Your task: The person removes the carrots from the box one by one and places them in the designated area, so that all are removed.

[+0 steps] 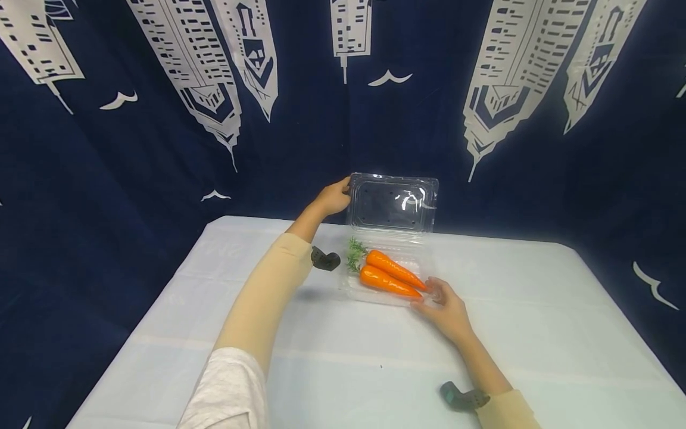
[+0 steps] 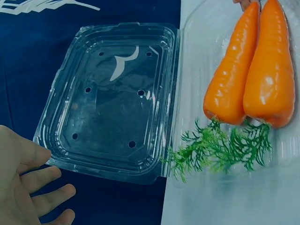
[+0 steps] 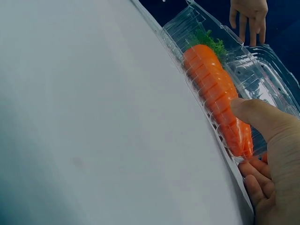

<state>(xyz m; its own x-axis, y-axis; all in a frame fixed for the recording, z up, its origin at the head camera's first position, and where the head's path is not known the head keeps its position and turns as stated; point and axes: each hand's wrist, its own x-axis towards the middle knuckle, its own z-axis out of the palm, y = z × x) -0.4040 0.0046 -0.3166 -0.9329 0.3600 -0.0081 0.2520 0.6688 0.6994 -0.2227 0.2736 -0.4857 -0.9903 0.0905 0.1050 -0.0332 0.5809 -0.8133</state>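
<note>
A clear hinged plastic container (image 1: 358, 292) lies on the table with its lid (image 1: 388, 205) raised behind it. Two orange carrots (image 1: 390, 281) with feathery green tops (image 1: 355, 255) rest side by side in the base, tips toward the right. My left hand (image 1: 333, 198) is at the lid's upper left corner; in the left wrist view its fingers (image 2: 44, 178) are extended, one touching the lid's edge. My right hand (image 1: 449, 313) holds the base's right end near the carrot tips. In the right wrist view, its thumb (image 3: 258, 115) overlaps the carrots, with fingers curled at the container's end.
A white cloth covers the table (image 1: 343, 369). Behind it hangs a dark blue curtain (image 1: 300, 137) printed with white buildings and birds. Dark curved devices sit by the left forearm (image 1: 325, 260) and the right wrist (image 1: 462, 398).
</note>
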